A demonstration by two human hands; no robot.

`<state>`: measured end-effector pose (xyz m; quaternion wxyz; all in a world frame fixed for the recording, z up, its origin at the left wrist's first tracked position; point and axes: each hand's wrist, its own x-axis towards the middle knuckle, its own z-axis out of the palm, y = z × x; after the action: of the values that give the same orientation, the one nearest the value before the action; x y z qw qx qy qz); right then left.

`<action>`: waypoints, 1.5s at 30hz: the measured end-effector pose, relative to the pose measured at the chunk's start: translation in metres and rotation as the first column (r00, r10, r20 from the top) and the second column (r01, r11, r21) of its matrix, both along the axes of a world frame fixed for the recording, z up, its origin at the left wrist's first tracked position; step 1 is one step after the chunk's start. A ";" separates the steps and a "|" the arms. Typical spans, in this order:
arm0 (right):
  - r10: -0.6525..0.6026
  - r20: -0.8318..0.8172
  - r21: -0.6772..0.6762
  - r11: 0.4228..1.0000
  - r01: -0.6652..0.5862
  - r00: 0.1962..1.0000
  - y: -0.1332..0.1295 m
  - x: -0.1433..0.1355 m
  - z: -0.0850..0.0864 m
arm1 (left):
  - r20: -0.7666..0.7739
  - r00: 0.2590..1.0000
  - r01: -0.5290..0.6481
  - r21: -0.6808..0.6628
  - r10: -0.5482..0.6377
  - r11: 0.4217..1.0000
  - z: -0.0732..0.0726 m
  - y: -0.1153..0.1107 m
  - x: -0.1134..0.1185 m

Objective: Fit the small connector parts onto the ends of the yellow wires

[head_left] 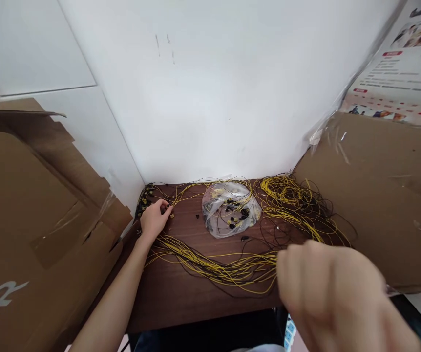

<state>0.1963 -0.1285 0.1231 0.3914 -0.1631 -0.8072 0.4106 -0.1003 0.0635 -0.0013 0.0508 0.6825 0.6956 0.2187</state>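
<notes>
My left hand [155, 219] is at the left end of the table, thumb and forefinger pinched on what looks like a small dark wire connector [168, 207]. Thin yellow wires [181, 191] run up and away from those fingertips. Close to the camera, at the lower right, my right hand [329, 288] is curled into a fist and smeared by motion; whatever its fingers may hold is hidden. A long bundle of yellow and black wires [218, 272] lies across the table between both hands, its right end passing behind the right hand.
A clear plastic bag [218, 226] with small black and yellow connectors sits mid-table [190, 232]. Coiled yellow wires [284, 189] lie at back right, dark connectors [145, 195] at back left. Cardboard [23, 195] on the left, cardboard [386, 195] on the right and a white wall [203, 98] enclose the table.
</notes>
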 end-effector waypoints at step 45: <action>-0.563 0.250 0.249 0.824 0.509 0.788 0.116 0.002 -0.106 | -0.146 0.652 0.758 0.112 -0.744 0.643 0.007 -0.032 0.041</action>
<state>0.1980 -0.0120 0.0175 0.3716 -0.4151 -0.8104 0.1813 -0.0593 0.0318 0.0055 0.0508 0.9199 0.3310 0.2042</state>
